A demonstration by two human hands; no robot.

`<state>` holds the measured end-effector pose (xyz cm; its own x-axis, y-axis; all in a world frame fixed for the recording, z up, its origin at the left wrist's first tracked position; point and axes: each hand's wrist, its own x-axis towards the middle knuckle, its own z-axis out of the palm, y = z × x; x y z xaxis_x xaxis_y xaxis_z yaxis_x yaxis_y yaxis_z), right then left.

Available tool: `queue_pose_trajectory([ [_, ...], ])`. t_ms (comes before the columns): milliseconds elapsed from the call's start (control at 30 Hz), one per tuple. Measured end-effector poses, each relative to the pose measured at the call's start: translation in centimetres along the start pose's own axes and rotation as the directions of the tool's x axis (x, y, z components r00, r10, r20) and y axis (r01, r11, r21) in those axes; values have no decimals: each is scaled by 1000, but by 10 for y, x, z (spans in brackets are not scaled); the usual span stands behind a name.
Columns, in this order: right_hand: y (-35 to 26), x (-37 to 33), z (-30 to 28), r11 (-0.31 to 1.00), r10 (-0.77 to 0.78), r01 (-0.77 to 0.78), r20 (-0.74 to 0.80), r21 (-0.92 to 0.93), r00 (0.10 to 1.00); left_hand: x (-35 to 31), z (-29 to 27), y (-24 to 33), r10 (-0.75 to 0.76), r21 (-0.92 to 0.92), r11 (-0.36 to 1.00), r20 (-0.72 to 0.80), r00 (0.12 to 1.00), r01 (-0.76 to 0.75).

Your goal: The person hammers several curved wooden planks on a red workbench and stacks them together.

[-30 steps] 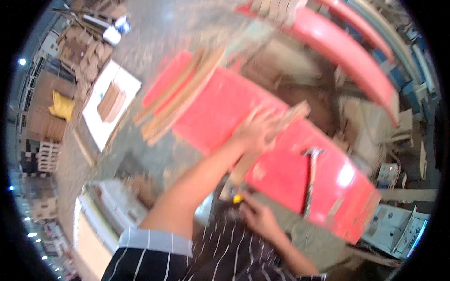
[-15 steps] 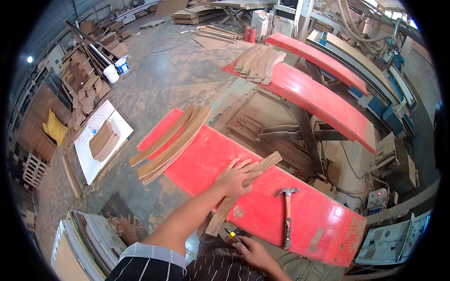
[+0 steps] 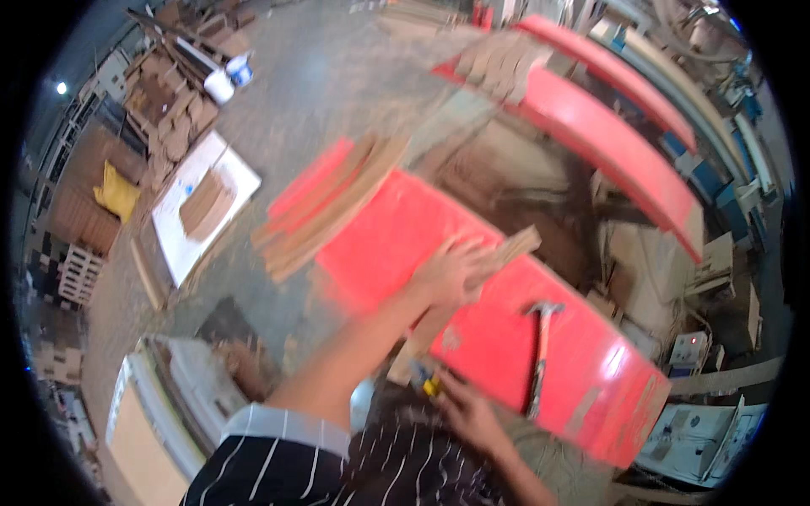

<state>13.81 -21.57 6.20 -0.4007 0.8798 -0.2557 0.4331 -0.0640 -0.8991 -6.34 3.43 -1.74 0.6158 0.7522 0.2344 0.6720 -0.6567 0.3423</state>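
A dusty grey workshop floor point(image 3: 308, 80) spreads out around me, with two buckets point(image 3: 219, 87) near piled wood at the upper left and a white sheet point(image 3: 171, 244) lying nearer, a stack of curved pieces point(image 3: 208, 204) on it. Just in front of me a long red board point(image 3: 371, 249) slants from upper left down to lower right. Across the middle of it lies a wooden strip point(image 3: 432, 325), its far end by the board's far edge and its near end jutting over the edge closest to my body. My left hand point(image 3: 456, 274) rests on top of the strip about midway along; the blur is too strong for me to tell whether my fingers curl round the wood. My right hand point(image 3: 467, 411) is lower, in front of my striped clothing point(image 3: 405, 451), with the fingers closed on a small yellow tool point(image 3: 431, 386) just beside the strip's near end; whether the two touch, I can't tell. To the right of the strip, a hammer point(image 3: 541, 350) lies on the red, head away from me, and several curved strips point(image 3: 337, 211) lie across the board's far left part.
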Motion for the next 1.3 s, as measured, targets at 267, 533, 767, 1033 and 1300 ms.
queue_pose_trajectory([
  [267,-11,8,0,979,196,-201,102,40,975,3,-6,-6,-19,-83,996,-31,999,16],
  [533,-7,18,3,977,208,-211,100,21,973,4,0,-9,-18,-58,998,-66,998,14],
  [767,-12,25,-2,979,206,-205,115,-18,972,4,2,-9,-5,-45,999,-95,996,1],
  [1033,-7,25,-2,991,132,-129,101,-34,986,3,0,-7,-25,-56,998,-93,995,20],
  [1300,-14,37,2,991,122,-114,118,-71,986,3,2,-2,-43,-25,999,-126,991,40],
])
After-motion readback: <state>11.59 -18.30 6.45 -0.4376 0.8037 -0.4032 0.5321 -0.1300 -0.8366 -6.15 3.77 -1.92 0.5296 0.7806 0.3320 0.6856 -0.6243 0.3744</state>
